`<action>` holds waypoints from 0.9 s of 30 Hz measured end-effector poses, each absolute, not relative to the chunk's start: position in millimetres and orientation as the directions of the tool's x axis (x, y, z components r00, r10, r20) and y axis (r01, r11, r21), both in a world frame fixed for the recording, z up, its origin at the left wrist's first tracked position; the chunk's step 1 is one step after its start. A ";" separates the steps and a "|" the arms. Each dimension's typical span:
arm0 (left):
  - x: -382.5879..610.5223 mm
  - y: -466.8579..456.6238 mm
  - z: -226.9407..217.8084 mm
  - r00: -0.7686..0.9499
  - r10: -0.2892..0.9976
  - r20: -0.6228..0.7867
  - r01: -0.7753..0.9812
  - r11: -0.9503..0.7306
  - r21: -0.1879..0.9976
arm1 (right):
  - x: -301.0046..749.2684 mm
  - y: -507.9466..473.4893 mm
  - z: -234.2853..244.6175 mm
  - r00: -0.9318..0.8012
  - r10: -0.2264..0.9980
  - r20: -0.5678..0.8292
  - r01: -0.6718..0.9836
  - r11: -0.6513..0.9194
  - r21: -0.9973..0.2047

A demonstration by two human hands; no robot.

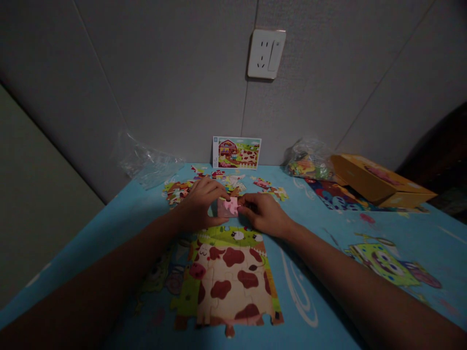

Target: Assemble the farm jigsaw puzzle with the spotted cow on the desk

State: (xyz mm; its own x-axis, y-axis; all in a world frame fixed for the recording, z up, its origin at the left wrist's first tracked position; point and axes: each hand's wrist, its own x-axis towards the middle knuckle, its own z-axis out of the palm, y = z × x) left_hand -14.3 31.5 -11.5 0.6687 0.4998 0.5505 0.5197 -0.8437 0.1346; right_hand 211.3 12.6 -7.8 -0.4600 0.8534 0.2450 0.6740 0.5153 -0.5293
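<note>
My left hand (pixel 200 203) curves round the left side of a pink jigsaw puzzle piece (pixel 228 208), with fingertips on its upper edge and the thumb below. From the right, my right hand (pixel 265 214) pinches the same piece's right edge between thumb and fingers. Part of the piece is hidden by my fingers. Just below the hands lies a partly joined cow puzzle (pixel 233 277), flat on the blue tablecloth, with sheep along its top. Loose puzzle pieces (pixel 178 192) are spread behind and around both hands.
A picture card (pixel 237 153) of a farm leans on the wall below a socket (pixel 267 53). At back left is a crumpled clear bag (pixel 153 163). A clear bag of pieces (pixel 309 163) and an orange box (pixel 383 180) stand at right, over a dark picture sheet (pixel 335 195).
</note>
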 end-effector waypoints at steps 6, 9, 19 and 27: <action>-12.6 28.0 -9.7 0.684 0.515 0.517 0.523 -0.840 0.145 | 211.4 11.1 -6.2 -0.524 0.816 0.244 0.633 0.565 -0.529; -12.7 27.7 -10.7 0.684 0.530 0.502 0.534 -0.832 0.151 | 210.8 10.6 -7.3 -0.532 0.799 0.280 0.623 0.594 -0.509; -15.0 35.7 -16.3 0.605 0.569 0.557 0.579 -0.795 0.182 | 220.0 19.1 -4.9 -0.210 0.902 0.378 0.765 0.392 -0.511; -15.9 35.8 -18.8 0.607 0.587 0.536 0.599 -0.781 0.175 | 250.9 42.7 -6.8 0.179 0.924 0.338 0.860 0.020 -0.511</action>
State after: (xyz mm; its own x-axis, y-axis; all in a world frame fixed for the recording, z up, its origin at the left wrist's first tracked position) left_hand -15.9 35.8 -18.8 0.6072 0.5865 0.5360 0.5994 -0.7809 0.1755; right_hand 250.9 42.7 -6.8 0.1788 0.9240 0.3381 0.8596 0.0205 -0.5105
